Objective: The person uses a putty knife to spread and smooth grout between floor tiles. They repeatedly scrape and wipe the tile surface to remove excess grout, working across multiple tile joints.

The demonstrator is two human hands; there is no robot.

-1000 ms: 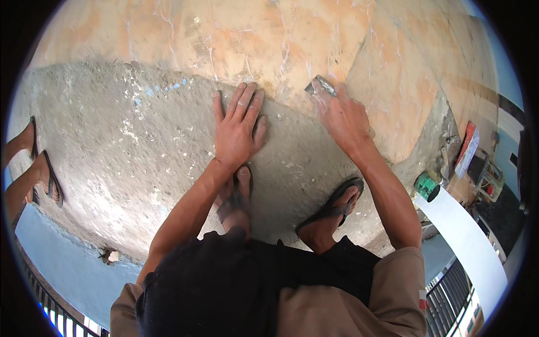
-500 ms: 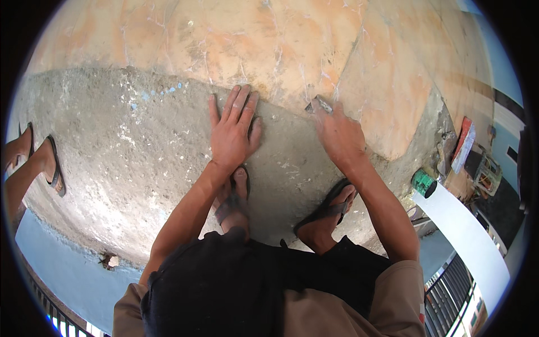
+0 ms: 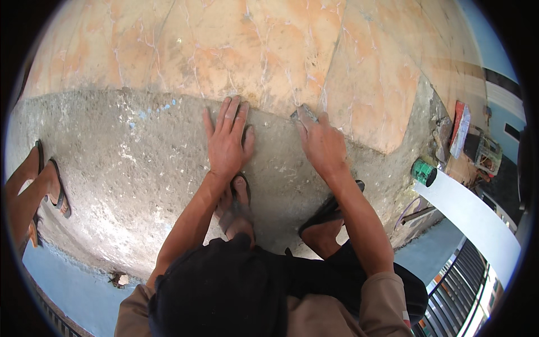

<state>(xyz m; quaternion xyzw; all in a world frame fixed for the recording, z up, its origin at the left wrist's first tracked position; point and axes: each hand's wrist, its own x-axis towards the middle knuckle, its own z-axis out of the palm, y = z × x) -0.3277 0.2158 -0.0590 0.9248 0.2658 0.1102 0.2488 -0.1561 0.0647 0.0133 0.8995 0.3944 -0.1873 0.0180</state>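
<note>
My left hand [image 3: 227, 146] lies flat, fingers spread, across the bare grey concrete [image 3: 163, 157], its fingertips just reaching the edge of the orange-and-cream marbled tiles [image 3: 241, 50]. To its right, my right hand [image 3: 327, 149] is closed on a small dark grey flat piece [image 3: 295, 115], pressed down at the tile edge beside a joint between two tiles. Most of the piece is hidden under the fingers, so its kind cannot be told. My sandalled feet stand on the concrete below the hands, partly covered by my arms and dark clothing.
Another person's sandalled feet [image 3: 60, 191] are at the far left. On the right, a green tin [image 3: 424, 172] stands by a white curved ledge [image 3: 471, 208], near a red object [image 3: 458, 121] and assorted clutter. Blue surfaces [image 3: 73, 275] and dark railings [image 3: 457, 278] border the area.
The view has shifted, so the tile edge sits lower on the left. My right hand has shifted slightly left along the edge, its index finger straighter; my left hand stays planted.
</note>
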